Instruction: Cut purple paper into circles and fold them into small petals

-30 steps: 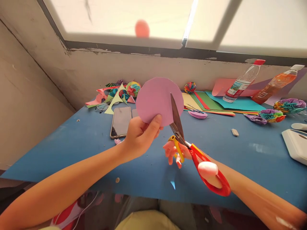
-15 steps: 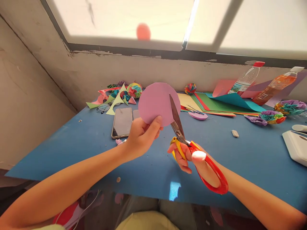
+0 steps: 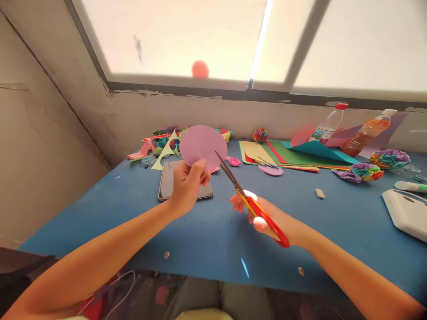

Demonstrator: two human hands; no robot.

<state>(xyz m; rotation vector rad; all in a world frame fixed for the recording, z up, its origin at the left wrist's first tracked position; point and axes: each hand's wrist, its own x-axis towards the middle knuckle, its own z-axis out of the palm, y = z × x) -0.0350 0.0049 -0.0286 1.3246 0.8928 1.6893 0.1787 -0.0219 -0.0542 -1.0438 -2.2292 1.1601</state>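
Note:
Pinched at its lower edge, a round purple paper disc [image 3: 203,144] is held up by my left hand [image 3: 187,184] above the blue table [image 3: 140,240]. My right hand [image 3: 267,215] grips a pair of scissors [image 3: 263,215] with red and yellow handles. Their blades are nearly together and point up and left, the tips at the disc's lower right in this view; whether they touch it I cannot tell. Behind my left hand lies a smartphone [image 3: 166,182], partly covered.
Stacked coloured paper [image 3: 300,153] lies at the back, with another purple disc [image 3: 271,170] in front. Two bottles [image 3: 328,126] stand back right, near pleated paper flowers [image 3: 368,171]. Paper scraps [image 3: 163,151] and glasses [image 3: 148,160] lie back left. A white device [image 3: 405,213] sits far right.
The disc and my left hand have shifted left in view. The scissors have moved left and their blades have come closer together. The camera view has shifted slightly.

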